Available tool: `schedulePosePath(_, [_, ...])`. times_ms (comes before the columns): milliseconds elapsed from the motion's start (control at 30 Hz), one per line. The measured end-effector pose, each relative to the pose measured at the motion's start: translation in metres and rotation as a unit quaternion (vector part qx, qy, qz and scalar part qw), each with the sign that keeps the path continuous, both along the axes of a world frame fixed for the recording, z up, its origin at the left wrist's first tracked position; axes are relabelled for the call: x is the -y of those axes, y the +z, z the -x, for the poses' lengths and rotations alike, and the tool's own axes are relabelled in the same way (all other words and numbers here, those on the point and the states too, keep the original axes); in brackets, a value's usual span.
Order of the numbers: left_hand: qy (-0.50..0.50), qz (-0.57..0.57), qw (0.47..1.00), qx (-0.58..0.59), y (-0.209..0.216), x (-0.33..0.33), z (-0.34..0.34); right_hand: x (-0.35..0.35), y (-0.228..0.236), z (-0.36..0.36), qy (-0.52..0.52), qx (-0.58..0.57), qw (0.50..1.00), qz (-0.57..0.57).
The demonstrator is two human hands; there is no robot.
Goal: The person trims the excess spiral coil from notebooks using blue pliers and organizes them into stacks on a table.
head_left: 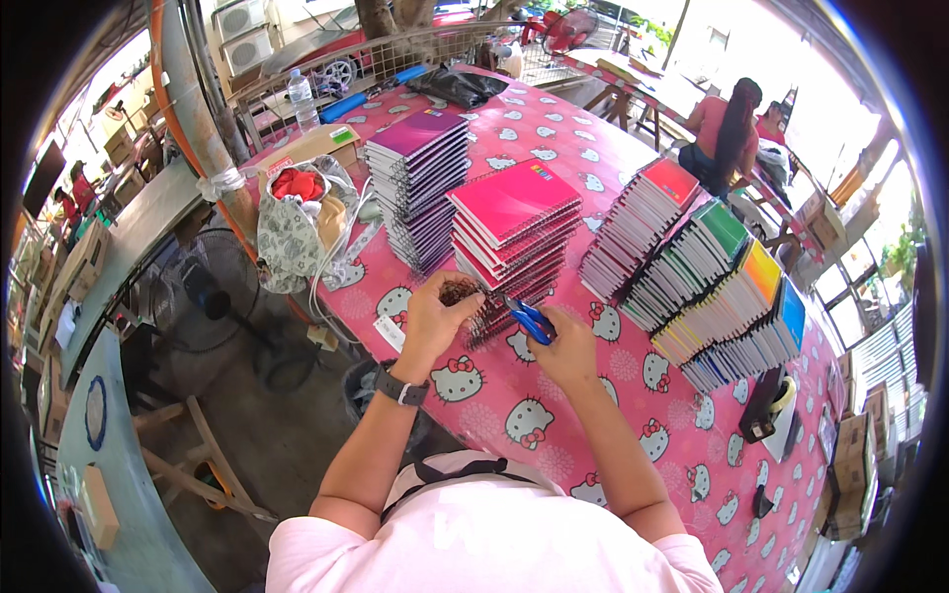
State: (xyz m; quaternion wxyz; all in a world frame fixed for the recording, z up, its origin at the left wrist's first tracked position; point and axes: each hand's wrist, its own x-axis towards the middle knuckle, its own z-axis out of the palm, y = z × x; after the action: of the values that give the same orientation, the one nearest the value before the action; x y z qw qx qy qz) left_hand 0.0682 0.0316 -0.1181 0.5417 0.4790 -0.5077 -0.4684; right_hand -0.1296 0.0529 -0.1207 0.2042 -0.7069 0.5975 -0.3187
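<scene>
My left hand (435, 318) is curled with thumb and fingers around dark coiled spiral wire (458, 293) at the near left edge of the red notebook stack (519, 203). Whether that wire belongs to one of the stacked notebooks, I cannot tell. In my right hand (565, 348) is a pair of blue-handled pliers (534, 323), its tip pointing at the stack's lower spiral edge. The red notebooks are piled high with their wire bindings toward the left. Just behind them stands a stack of purple spiral notebooks (420, 178).
Rows of red, green, yellow and blue notebooks (707, 267) lean on the right of the pink patterned tablecloth (529, 425). A tape dispenser (769, 407) stands nearer. A floral bag (301, 222), a water bottle (302, 97) and a black plastic bag (458, 86) lie farther off. Another person (727, 138) sits beyond.
</scene>
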Motion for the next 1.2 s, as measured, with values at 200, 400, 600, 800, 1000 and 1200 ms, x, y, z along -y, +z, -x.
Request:
schedulePosePath(200, [0.017, 0.02, 0.999, -0.022, -0.005, 0.0, 0.002, 0.006, -0.01, 0.001, -0.009, -0.107, 0.955, 0.276])
schedulePosePath(400, [0.013, 0.073, 0.995, 0.065, -0.01, 0.002, 0.003, 0.008, -0.017, 0.005, 0.013, -0.056, 0.993, 0.104])
schedulePosePath(600, [0.008, -0.016, 1.0, -0.006, -0.007, -0.001, 0.001, 0.006, -0.022, 0.012, 0.006, -0.091, 0.977, 0.193])
schedulePosePath(800, [0.015, -0.008, 1.0, -0.009, -0.01, 0.0, 0.004, 0.008, -0.02, 0.004, 0.01, -0.093, 0.988, 0.12])
schedulePosePath(1000, [0.025, -0.003, 0.999, -0.043, -0.011, -0.001, 0.005, 0.002, -0.021, 0.012, -0.023, -0.024, 0.999, -0.012])
schedulePosePath(1200, [0.027, 0.038, 0.994, 0.102, -0.027, 0.003, 0.005, 0.009, -0.023, 0.007, 0.011, -0.104, 0.972, 0.21])
